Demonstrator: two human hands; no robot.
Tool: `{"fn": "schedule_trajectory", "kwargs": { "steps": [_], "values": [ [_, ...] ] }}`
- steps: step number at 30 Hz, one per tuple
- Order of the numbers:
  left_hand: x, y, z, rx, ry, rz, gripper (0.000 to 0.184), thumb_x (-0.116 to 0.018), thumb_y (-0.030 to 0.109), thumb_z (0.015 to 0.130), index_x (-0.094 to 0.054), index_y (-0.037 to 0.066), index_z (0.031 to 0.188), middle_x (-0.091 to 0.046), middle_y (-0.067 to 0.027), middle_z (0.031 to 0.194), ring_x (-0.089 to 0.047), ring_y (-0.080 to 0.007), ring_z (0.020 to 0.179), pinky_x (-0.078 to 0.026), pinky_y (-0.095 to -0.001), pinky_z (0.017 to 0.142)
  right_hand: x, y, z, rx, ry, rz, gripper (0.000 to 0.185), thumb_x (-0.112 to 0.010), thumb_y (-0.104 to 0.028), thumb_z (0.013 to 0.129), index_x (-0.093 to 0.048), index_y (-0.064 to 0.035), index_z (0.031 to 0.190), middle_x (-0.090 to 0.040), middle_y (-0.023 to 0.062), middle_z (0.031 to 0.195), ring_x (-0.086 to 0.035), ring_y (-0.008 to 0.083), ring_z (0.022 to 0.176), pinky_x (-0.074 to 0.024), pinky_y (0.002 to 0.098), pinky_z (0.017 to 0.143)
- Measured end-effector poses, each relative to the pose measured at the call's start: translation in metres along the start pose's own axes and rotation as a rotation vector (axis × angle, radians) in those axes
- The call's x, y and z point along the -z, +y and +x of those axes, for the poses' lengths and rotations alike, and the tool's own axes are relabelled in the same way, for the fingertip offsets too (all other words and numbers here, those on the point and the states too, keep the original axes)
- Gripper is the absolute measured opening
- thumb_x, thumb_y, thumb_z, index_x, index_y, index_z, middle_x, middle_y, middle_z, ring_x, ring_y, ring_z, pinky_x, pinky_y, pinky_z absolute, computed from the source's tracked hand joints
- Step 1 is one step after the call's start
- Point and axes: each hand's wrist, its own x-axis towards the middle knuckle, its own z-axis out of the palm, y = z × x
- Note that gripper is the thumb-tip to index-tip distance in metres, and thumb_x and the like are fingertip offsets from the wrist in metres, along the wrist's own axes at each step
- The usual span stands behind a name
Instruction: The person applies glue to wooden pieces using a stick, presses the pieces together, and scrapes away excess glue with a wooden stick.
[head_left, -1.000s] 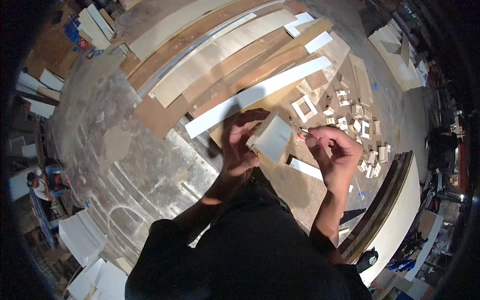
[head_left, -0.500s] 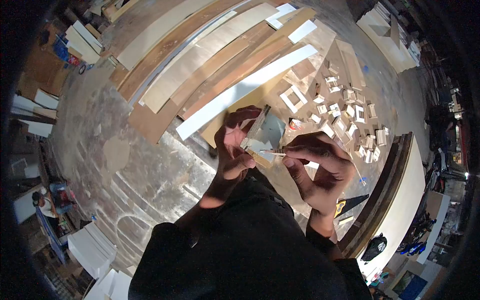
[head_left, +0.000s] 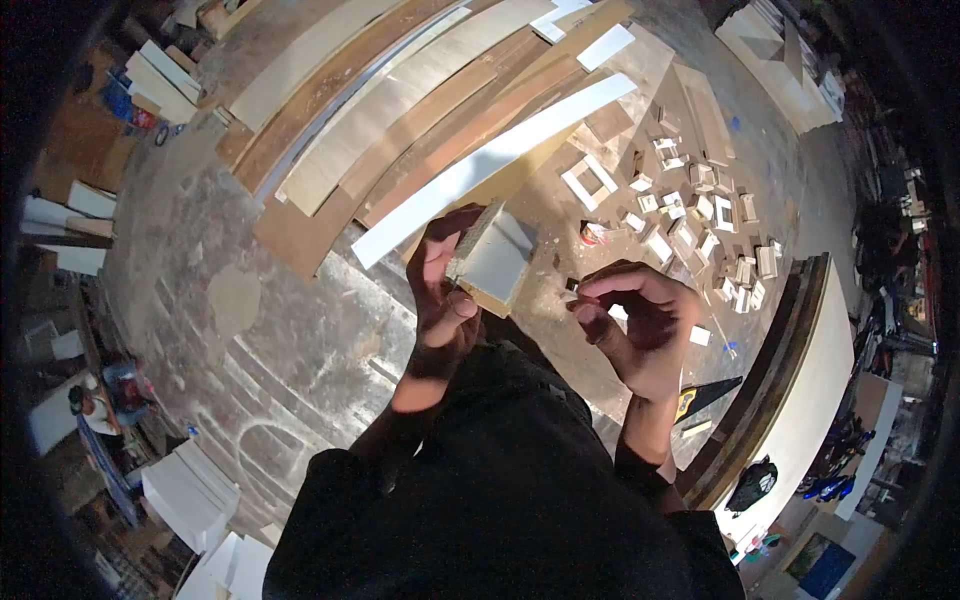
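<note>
My left hand is wrapped round the edge of a small wooden box-like piece with a pale, whitish inner face and raw board edges. The piece is tilted in front of my body. To its right, apart from it, my right hand has thumb and forefinger pinched together. Something small and dark shows at those fingertips, too small to make out. Beyond the hands, a small red and white container sits on the floor.
Long boards and a white strip lie ahead. Small wooden frames are scattered to the right. A saw lies near a long stacked panel. Another person is at the far left.
My right hand first moved in to the piece with a thin stick-like item, then drew back to the right. The piece has shifted left and turned, its pale face now more visible.
</note>
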Motion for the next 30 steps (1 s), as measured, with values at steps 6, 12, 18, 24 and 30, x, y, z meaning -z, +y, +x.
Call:
{"fn": "schedule_trajectory", "kwargs": {
  "steps": [6,12,18,24,30],
  "values": [
    [0.001,0.016,-0.003,0.129,0.175,-0.014,0.095,-0.084,0.04,0.069,-0.039,-0.008,0.138,-0.055,-0.0166,0.132,-0.055,-0.0247,0.122,-0.043,-0.0364,0.106,0.003,0.068,0.011,-0.236,-0.068,0.106,0.03,-0.064,0.014,0.081,-0.067,0.0034,0.109,-0.069,0.0094,0.091,-0.066,0.0151,0.077,-0.0536,0.0274,0.068],
    [0.027,0.007,-0.013,0.11,0.201,-0.033,0.095,-0.078,0.053,0.073,-0.041,-0.006,0.138,-0.055,-0.0177,0.134,-0.056,-0.0284,0.123,-0.044,-0.0419,0.107,0.032,0.218,-0.024,-0.436,-0.312,-0.461,0.02,-0.057,0.001,0.088,-0.072,0.0005,0.1,-0.07,0.0109,0.083,-0.066,0.0157,0.068,-0.0509,0.0293,0.061],
    [0.048,-0.015,-0.025,0.152,0.169,-0.051,0.084,-0.063,0.062,0.084,-0.048,-0.001,0.137,-0.055,-0.0162,0.138,-0.053,-0.0322,0.128,-0.037,-0.0472,0.114,0.059,0.32,-0.1,-0.393,-0.229,-0.656,0.013,-0.062,-0.007,0.082,-0.073,0.0001,0.085,-0.071,0.0175,0.08,-0.068,0.026,0.067,-0.0525,0.0384,0.065],
    [0.035,-0.039,-0.027,0.339,0.13,-0.321,0.08,-0.076,0.042,0.084,-0.04,0.0,0.142,-0.049,-0.0173,0.14,-0.052,-0.0309,0.129,-0.041,-0.0447,0.113,0.095,0.389,-0.184,-0.293,-0.024,-0.916,0.01,-0.067,-0.014,0.082,-0.071,-0.005,0.086,-0.069,0.0135,0.072,-0.068,0.0311,0.061,-0.0537,0.0413,0.062],
    [-0.015,-0.066,-0.029,0.307,0.168,-0.18,0.082,-0.068,0.054,0.086,-0.043,0.001,0.143,-0.042,-0.0186,0.15,-0.04,-0.0376,0.138,-0.031,-0.0519,0.118,0.137,0.367,-0.214,-0.5,-0.01,-0.895,0.008,-0.066,-0.012,0.084,-0.068,-0.0048,0.084,-0.068,0.0167,0.073,-0.068,0.0357,0.07,-0.0545,0.0457,0.065]
  ]
}}
